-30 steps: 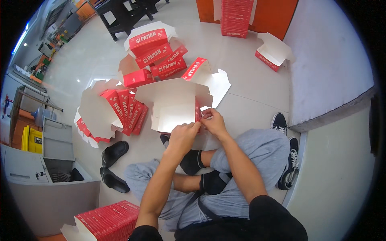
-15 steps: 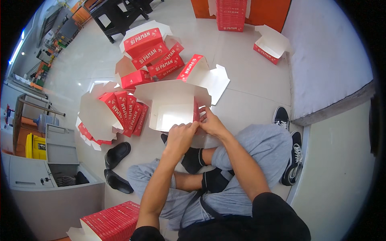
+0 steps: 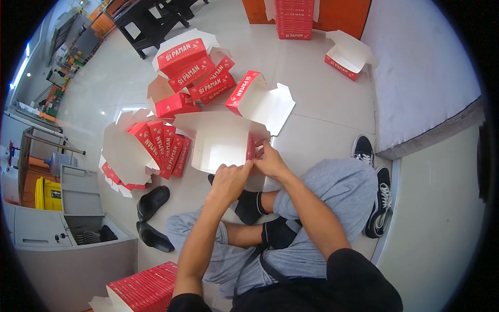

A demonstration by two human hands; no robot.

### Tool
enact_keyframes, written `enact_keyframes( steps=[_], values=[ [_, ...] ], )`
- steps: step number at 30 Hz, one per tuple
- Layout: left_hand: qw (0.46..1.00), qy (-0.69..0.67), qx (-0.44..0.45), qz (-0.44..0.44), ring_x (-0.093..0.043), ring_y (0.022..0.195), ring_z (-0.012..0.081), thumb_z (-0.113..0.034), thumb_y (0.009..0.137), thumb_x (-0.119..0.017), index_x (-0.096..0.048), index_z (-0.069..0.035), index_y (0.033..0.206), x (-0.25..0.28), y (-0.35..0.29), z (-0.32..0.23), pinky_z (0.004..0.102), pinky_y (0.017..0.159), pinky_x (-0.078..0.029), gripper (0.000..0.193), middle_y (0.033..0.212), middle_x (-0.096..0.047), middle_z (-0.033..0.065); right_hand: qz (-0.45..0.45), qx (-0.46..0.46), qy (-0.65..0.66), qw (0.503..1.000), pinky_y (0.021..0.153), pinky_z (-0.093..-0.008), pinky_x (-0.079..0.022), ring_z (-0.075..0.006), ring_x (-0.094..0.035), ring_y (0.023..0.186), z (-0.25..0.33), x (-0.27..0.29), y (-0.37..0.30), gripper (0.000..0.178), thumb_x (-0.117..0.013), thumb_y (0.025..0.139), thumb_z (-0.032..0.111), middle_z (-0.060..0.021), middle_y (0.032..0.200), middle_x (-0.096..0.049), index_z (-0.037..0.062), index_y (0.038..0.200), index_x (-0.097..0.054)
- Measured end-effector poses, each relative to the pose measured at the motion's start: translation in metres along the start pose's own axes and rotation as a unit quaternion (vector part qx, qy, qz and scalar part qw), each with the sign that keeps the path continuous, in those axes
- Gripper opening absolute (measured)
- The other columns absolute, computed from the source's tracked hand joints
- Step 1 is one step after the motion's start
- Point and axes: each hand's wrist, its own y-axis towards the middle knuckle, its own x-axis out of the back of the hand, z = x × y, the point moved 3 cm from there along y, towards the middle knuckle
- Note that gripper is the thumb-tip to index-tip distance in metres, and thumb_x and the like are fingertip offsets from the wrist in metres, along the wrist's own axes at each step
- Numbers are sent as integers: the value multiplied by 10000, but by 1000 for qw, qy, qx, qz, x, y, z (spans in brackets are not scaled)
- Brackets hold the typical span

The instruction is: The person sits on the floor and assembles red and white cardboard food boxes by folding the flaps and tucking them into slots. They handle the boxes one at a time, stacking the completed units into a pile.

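An open cardboard box [image 3: 220,147], white inside and red outside, stands on the floor in front of my crossed legs with its lid raised at the far side. My left hand [image 3: 231,180] grips the near right corner, fingers closed on the edge of the board. On the red right side wall, my right hand [image 3: 269,160] pinches the board between thumb and fingers. Both hands meet at that corner, and they hide part of it. Just beyond lies another partly folded red and white box [image 3: 261,104], touched by neither hand.
Red boxes [image 3: 193,73] lie heaped ahead, and more [image 3: 161,145] lean together at the left. Red stacks stand at the far wall [image 3: 293,21] and lower left [image 3: 143,287]. Black slippers [image 3: 153,203], sneakers [image 3: 383,200] and a grey cabinet [image 3: 78,255] flank my legs.
Both hands have shifted slightly left and down at the box's near right corner, still gripping it. The raised lid has dropped a little, showing more of the box behind.
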Motion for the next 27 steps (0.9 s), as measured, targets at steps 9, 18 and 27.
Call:
enact_keyframes(
  steps=[9, 18, 27],
  values=[
    [946, -291, 136, -33, -693, 856, 493, -263, 1029, -547, -488, -48, 1295, 3, 22, 8, 579, 741, -537, 347, 884, -706, 301, -67, 13, -68, 995, 765, -421, -568, -300, -734, 814, 9, -4, 1, 335, -751, 808, 174, -172, 862, -729, -7, 1071, -652],
    [921, -246, 179, -244, -672, 990, 478, -334, 1042, -534, -592, -20, 1284, -14, 13, 44, 552, 836, -522, 401, 1038, -728, 222, -95, 33, -49, 994, 773, -496, -542, -417, -683, 855, 18, -1, 1, 369, -703, 907, 317, -241, 980, -686, -5, 1074, -634],
    [882, -160, 424, -130, -666, 1018, 526, -248, 1029, -465, -627, 19, 1188, -21, -1, 121, 601, 871, -507, 351, 1049, -716, 289, -141, 112, -193, 964, 716, -536, -543, -436, -676, 760, 58, -9, 1, 277, -553, 1014, 272, -225, 983, -668, 1, 1004, -609]
  ],
)
